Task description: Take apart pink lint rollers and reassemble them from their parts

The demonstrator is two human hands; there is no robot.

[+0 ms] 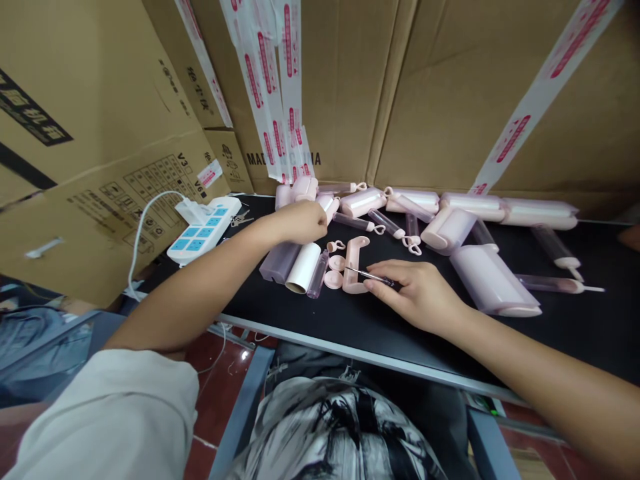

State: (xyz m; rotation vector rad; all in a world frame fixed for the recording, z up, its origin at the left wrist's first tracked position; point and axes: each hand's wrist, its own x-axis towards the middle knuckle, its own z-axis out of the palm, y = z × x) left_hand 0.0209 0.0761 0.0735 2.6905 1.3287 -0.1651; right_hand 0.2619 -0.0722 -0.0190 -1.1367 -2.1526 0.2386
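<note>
My left hand (305,222) is curled closed at the back of the table, against a pink lint roller (329,205); its fingertips are hidden, so what it grips cannot be made out. In my right hand (417,293) are slim metal tweezers (376,277), held between thumb and fingers, their tip over a pink bracket-shaped handle (353,263). Beside that handle lie two round pink caps (334,280), a small looped cap (335,246), a clear tube (318,275), a white sticky roll (303,268) and a translucent purple cover (280,262).
Several assembled lint rollers (493,280) and clear tubes with looped ends (387,223) lie along the back and right of the black table (320,333). A white power strip (205,233) and keys (241,219) are at left. Cardboard (340,87) walls stand behind.
</note>
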